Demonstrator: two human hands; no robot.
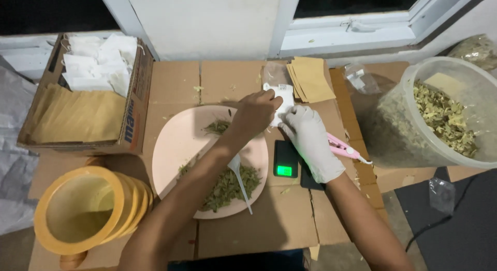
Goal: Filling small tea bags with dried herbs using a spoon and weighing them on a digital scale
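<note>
Work surface: flattened brown cardboard sheets (pixel 228 79) cover the floor below a white window frame (pixel 357 35).

Large translucent plastic tub (pixel 468 90), far right: holds dried leaves (pixel 445 118).

Open cardboard box (pixel 135 115), upper left: holds white sachets (pixel 101 61) at the far end and brown paper envelopes (pixel 77 115) in front of them.

Stack of yellow plastic cups (pixel 83 209), lower left: lying on its side, mouth toward the camera.

Pale pink round plate (pixel 176 141), centre: carries loose dried leaves (pixel 228 185) and a white plastic spoon (pixel 240 180) whose handle extends past the near rim.

Stack of brown envelopes (pixel 310 78): fanned, just beyond the hands.

Pocket digital scale (pixel 286 159): black, green lit display, just right of the plate, beneath the right forearm.

Pink handheld tool (pixel 344 148): lies just right of the gloved hand; whether it touches the hand cannot be determined.

Left hand (pixel 254 113): bare, reaching over the plate. Fingers pinched together on the left edge of a small white sachet (pixel 283 100).

Right hand (pixel 310 139): white glove. Fingertips closed on the lower right of the same sachet. The sachet is held between both hands, above the cardboard, just in front of the envelope stack.
</note>
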